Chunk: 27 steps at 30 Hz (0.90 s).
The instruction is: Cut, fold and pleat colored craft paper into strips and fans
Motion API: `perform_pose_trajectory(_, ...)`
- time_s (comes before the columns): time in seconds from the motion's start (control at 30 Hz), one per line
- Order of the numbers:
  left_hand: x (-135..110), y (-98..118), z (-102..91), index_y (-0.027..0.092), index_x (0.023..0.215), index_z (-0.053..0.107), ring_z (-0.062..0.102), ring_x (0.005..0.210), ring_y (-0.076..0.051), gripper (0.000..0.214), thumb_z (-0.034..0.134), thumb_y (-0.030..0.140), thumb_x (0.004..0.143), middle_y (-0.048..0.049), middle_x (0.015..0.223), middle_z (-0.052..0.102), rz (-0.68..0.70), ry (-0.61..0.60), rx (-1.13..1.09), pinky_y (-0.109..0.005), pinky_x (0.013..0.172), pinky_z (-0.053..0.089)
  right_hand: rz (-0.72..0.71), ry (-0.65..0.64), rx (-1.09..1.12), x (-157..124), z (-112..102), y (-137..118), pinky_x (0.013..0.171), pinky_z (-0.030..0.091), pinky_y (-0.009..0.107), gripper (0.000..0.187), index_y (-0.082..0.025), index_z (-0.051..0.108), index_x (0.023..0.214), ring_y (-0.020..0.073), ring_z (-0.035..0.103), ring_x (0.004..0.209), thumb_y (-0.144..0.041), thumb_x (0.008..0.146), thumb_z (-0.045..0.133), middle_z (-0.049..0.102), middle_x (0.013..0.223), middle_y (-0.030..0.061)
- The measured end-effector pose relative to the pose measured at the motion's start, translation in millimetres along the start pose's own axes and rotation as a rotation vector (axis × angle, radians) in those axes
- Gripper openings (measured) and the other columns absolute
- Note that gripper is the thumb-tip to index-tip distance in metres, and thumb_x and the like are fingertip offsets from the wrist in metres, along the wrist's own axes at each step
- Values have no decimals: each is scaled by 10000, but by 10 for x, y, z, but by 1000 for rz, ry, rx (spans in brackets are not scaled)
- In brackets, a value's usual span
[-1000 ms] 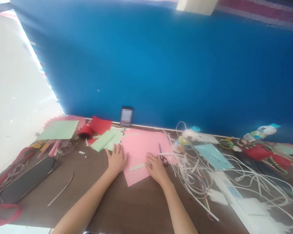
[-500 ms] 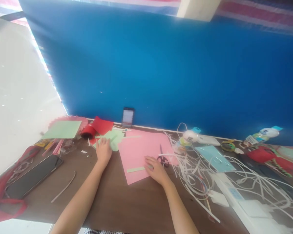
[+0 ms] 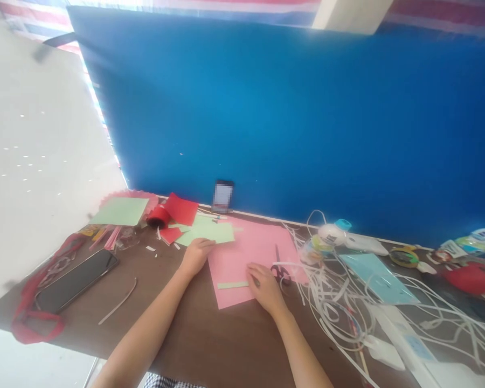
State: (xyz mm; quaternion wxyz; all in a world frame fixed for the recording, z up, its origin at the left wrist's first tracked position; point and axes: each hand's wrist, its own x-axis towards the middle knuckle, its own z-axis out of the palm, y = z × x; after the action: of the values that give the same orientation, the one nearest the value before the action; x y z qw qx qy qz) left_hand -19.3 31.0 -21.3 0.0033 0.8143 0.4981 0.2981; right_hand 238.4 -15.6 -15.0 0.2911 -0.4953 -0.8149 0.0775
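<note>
My left hand (image 3: 196,254) has its fingers curled on the near edge of a light green paper sheet (image 3: 210,233) at the pink sheet's left side. My right hand (image 3: 265,282) lies palm down with fingers spread on the pink paper sheet (image 3: 250,253), pressing the end of a thin green paper strip (image 3: 231,285). Red-handled scissors (image 3: 280,268) lie on the pink sheet just right of my right hand.
A blue board (image 3: 291,118) stands along the brown table's (image 3: 210,339) back edge. A phone (image 3: 75,280) and a red strap (image 3: 34,323) lie at the left. Red paper roll (image 3: 159,217) and green paper (image 3: 121,210) sit behind. White strips (image 3: 339,291), glue bottles (image 3: 331,234) and cables crowd the right.
My left hand went from the pink sheet's left edge out to the green papers, then came back right holding a green sheet. My right hand stayed on the strip.
</note>
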Motion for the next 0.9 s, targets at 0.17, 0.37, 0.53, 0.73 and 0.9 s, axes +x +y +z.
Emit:
perform_pose_trajectory(0.17, 21, -22, -95, 173, 1107, 580, 501, 1042, -250, 478, 318, 2, 745, -63, 1222, 541, -312, 81, 193, -427, 855, 396, 4, -6, -5, -7, 23, 7, 890, 429, 390, 243, -200, 657, 867, 209, 567, 985, -226, 828, 419, 641, 1011, 77)
perform_pose_trajectory(0.37, 14, 90, -113, 140, 993, 615, 363, 1192, -341, 359, 367, 76, 741, -134, 1343, 392, -485, 50, 267, -552, 927, 275, 14, 6, -9, 11, 5, -14, 870, 442, 397, 242, -199, 653, 859, 217, 581, 948, -245, 819, 419, 647, 974, 84)
perform_pose_trajectory(0.53, 9, 125, -127, 178, 902, 621, 258, 1280, -293, 290, 379, 115, 754, -93, 1352, 391, -382, 71, 217, -557, 1012, 156, -11, 19, -18, 23, -15, -45, 858, 449, 403, 239, -203, 645, 890, 225, 583, 941, -266, 817, 426, 650, 970, 84)
perform_pose_trajectory(0.73, 0, 169, -176, 196, 993, 599, 278, 1273, -278, 296, 440, 175, 745, -85, 1260, 501, -158, -10, 107, -538, 1039, 101, -31, -28, -35, 21, -24, -23, 852, 444, 401, 222, -206, 639, 875, 225, 582, 929, -266, 815, 433, 648, 966, 84)
perform_pose_trajectory(0.9, 23, 171, -212, 239, 1118, 546, 338, 1239, -267, 387, 488, 363, 756, -61, 1230, 531, 56, -176, -55, -504, 1036, 110, -9, -44, -47, 109, -36, -21, 813, 451, 378, 217, -207, 623, 849, 214, 587, 887, -276, 814, 420, 653, 912, 72)
